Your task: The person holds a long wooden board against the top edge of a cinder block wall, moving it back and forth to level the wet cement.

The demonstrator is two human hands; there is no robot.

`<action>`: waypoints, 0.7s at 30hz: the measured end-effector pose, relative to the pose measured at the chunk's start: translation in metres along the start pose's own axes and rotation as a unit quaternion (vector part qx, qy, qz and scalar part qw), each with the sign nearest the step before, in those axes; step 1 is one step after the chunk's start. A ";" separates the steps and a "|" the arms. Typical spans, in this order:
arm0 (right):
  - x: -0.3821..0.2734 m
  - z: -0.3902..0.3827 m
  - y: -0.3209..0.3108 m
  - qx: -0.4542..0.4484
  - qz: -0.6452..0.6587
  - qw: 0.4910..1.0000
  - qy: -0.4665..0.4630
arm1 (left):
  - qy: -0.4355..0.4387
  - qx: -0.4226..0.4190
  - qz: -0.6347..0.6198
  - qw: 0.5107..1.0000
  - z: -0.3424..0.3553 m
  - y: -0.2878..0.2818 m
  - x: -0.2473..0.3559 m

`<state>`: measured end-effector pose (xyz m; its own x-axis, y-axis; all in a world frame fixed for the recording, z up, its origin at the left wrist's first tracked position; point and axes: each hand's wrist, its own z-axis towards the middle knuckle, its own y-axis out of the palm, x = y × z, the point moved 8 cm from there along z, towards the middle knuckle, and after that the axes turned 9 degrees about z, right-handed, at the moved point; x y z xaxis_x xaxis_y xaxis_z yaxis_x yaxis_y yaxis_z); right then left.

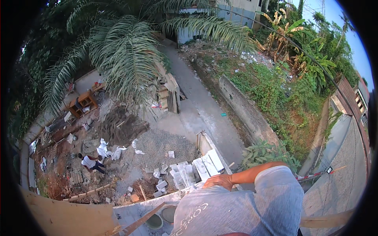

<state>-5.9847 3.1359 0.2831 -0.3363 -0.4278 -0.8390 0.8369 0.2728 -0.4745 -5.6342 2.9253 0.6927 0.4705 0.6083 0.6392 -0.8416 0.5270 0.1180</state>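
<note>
My right arm, in a grey short sleeve, bends across from the lower right. My right hand point(218, 181) lies against the far edge of my grey printed shirt point(240, 204), fingers loosely stretched to the left. It seems to hold nothing, though the fingertips are partly hidden by cloth. Just beyond it, well below, are white slabs point(206, 165) laid side by side. A strip of skin point(236, 234) shows at the bottom edge, too little to place. My left hand is out of the picture.
I am high above a yard. A person point(92, 162) stands there by white sacks point(103, 148). Grey gravel point(165, 143), dark sand point(120, 126) and pale blocks point(160, 185) lie about. Close by are a wooden board point(71, 214), a wooden strip point(143, 220) and round concrete openings point(154, 221).
</note>
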 end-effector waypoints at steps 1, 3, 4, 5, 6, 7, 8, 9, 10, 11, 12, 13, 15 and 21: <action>0.002 -0.001 0.000 -0.002 -0.001 1.000 0.004 | 0.000 -0.001 -0.001 1.000 0.000 0.000 0.000; 0.002 -0.003 -0.001 -0.004 0.002 1.000 0.010 | 0.006 -0.002 -0.010 1.000 0.000 0.000 -0.002; 0.003 -0.002 -0.002 -0.005 0.007 1.000 0.018 | 0.009 -0.004 -0.019 1.000 0.000 0.000 -0.003; 0.004 -0.002 -0.001 -0.006 0.005 1.000 0.016 | 0.012 -0.003 -0.018 1.000 0.001 -0.001 -0.003; 0.005 -0.002 -0.001 -0.006 0.007 1.000 0.014 | 0.016 -0.008 -0.015 1.000 0.001 0.001 -0.003; 0.006 -0.002 -0.001 -0.006 0.007 1.000 0.011 | 0.020 -0.013 -0.013 1.000 0.001 0.002 -0.003; 0.006 -0.002 -0.001 -0.007 0.005 1.000 0.009 | 0.023 -0.011 -0.013 1.000 0.002 0.003 -0.002; 0.007 -0.002 -0.001 -0.006 0.007 1.000 0.013 | 0.021 -0.014 -0.015 1.000 0.002 0.005 -0.003; 0.009 -0.001 -0.001 -0.004 0.009 1.000 0.017 | 0.019 -0.018 -0.018 0.999 0.003 0.006 -0.004; 0.011 -0.003 0.000 -0.005 0.006 1.000 0.015 | 0.024 -0.017 -0.018 0.999 0.002 0.005 -0.004; 0.016 -0.005 0.001 -0.006 0.001 1.000 0.022 | 0.021 -0.016 -0.008 1.000 0.002 0.003 -0.006; 0.020 -0.007 0.003 -0.006 -0.005 1.000 0.029 | 0.019 -0.015 0.001 1.000 0.001 0.002 -0.007; 0.021 -0.005 0.005 -0.003 -0.005 1.000 0.027 | 0.011 -0.011 0.003 1.000 0.000 0.000 -0.008; 0.045 -0.009 0.003 -0.004 0.015 0.999 0.044 | -0.035 -0.017 0.040 0.998 -0.001 0.003 -0.015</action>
<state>-6.0011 3.1251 0.2419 -0.3480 -0.3417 -0.8730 0.8440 0.2912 -0.4504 -5.6433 2.9180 0.6830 0.3817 0.6067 0.6973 -0.8657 0.4990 0.0396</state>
